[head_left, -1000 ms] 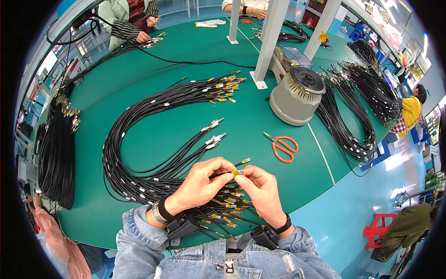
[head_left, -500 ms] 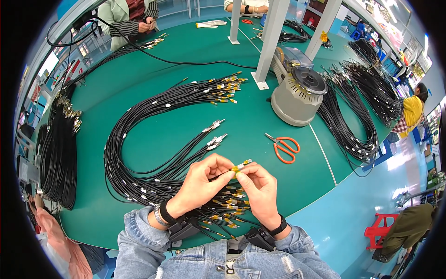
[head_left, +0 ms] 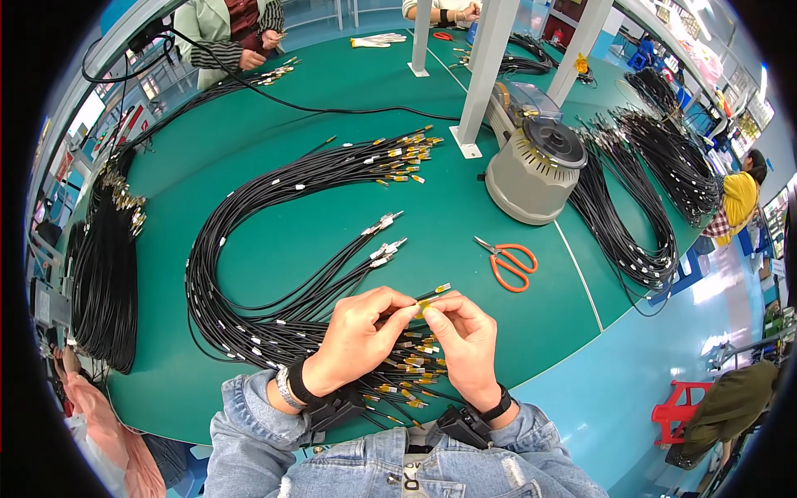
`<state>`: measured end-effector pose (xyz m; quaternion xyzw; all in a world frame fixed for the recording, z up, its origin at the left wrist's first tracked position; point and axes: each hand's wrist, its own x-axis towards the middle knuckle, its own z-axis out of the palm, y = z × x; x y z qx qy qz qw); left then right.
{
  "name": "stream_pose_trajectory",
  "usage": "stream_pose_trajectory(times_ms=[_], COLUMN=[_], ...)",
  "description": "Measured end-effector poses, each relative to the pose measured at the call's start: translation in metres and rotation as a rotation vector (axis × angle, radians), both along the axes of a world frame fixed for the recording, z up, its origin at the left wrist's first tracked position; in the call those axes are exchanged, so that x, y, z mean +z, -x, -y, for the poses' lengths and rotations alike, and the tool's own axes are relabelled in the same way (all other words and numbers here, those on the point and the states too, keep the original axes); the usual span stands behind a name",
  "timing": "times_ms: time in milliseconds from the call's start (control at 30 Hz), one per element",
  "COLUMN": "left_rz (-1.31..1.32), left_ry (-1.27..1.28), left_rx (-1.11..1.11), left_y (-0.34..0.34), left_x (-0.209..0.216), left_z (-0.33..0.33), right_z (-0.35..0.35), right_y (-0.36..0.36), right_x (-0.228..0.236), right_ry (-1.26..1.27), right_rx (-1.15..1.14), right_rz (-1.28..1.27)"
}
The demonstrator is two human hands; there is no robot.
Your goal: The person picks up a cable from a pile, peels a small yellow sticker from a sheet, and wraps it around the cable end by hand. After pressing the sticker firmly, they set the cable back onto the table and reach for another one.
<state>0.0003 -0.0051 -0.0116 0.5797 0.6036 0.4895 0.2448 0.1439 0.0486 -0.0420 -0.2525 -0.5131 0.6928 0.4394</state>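
Note:
My left hand [head_left: 359, 334] and my right hand [head_left: 466, 339] meet over the near part of the table, both closed in a pinch. Between their fingertips is a strip of yellow tape [head_left: 425, 306] on a black cable [head_left: 433, 293], whose pale metal-tipped end points away to the upper right. Most of that cable is hidden by my left fingers. Below and behind my hands lies a large bent bundle of black cables [head_left: 199, 266], with white tags and many yellow-taped ends. Orange-handled scissors [head_left: 513, 267] lie slightly apart on the green table [head_left: 448, 199], right of my hands.
A grey round tape dispenser [head_left: 531, 178] stands beside white metal posts [head_left: 477, 91]. More black cable bundles lie at the left [head_left: 104, 290] and right [head_left: 635, 224]. White gloves [head_left: 378, 41] rest at the far edge, near a person [head_left: 241, 37]. A red stool [head_left: 681, 411] stands on the floor.
My fingertips have shifted slightly around the yellow tape, and the cable's end has tilted a little. Across the table, the other person's hands have moved apart.

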Motion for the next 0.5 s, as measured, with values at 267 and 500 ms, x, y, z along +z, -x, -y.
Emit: stream_pose_trajectory(times_ms=[267,500], left_rz=[0.051,0.04], left_ry=[-0.03,-0.029], left_rx=[0.011,0.031], left_y=[-0.0024,-0.0042], left_x=[-0.003,-0.0073], left_z=[-0.0007,0.0001], right_z=[0.0033,0.0077], right_y=[0.0029,0.0028], right_x=[0.0012,0.0047], right_ry=[0.022,0.111], right_rx=[-0.027,-0.037], right_rz=[-0.032,-0.048])
